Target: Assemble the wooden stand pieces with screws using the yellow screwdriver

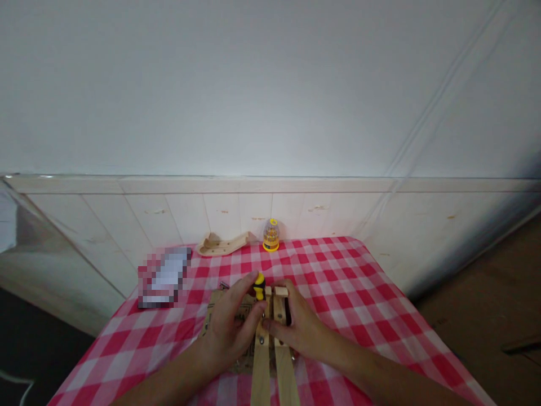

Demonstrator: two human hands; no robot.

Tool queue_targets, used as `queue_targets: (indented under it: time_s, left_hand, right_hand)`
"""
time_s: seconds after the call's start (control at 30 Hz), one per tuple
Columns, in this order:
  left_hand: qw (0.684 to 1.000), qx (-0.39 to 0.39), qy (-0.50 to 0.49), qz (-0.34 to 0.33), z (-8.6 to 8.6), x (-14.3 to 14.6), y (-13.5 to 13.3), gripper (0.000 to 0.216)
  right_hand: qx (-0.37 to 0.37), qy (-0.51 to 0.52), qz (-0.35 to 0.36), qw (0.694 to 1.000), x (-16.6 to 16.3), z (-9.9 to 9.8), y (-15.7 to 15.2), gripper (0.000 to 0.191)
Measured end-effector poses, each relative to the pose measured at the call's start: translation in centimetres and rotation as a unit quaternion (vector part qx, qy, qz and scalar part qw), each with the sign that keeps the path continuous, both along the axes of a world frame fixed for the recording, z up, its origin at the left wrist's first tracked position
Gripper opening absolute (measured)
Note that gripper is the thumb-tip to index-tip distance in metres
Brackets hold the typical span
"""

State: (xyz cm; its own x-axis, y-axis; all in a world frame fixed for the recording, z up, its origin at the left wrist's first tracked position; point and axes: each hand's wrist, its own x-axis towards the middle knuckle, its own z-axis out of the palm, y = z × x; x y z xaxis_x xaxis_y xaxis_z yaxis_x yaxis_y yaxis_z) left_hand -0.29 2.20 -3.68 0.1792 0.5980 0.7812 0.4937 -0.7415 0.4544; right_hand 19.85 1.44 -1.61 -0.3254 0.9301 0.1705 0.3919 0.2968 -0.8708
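My left hand is closed around a short yellow and black screwdriver, which stands upright over the wooden pieces. Below it, two pale wooden strips run side by side toward me, joined at their far ends to shorter wooden blocks with metal screws. From the right, my right hand grips the far end of these wooden pieces, its thumb lying across them. The screwdriver's tip is too small to make out. Under the wood and my left hand lies a brown printed sheet or bag.
Against the wall stands a clear-topped yellow bit holder, with a curved wooden part to its left. A pixelated flat item lies at the table's left. The red and white checked tablecloth ends at the panelled wall.
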Motion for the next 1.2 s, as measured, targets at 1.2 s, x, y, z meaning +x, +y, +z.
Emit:
queue_targets:
  time_s: [1.2]
  left_hand:
    - [0.999,0.018,0.027,0.006,0.3,0.0,0.1,0.075]
  right_hand:
    - [0.020,-0.009,0.018,1.000,0.0,0.0,0.3,0.034]
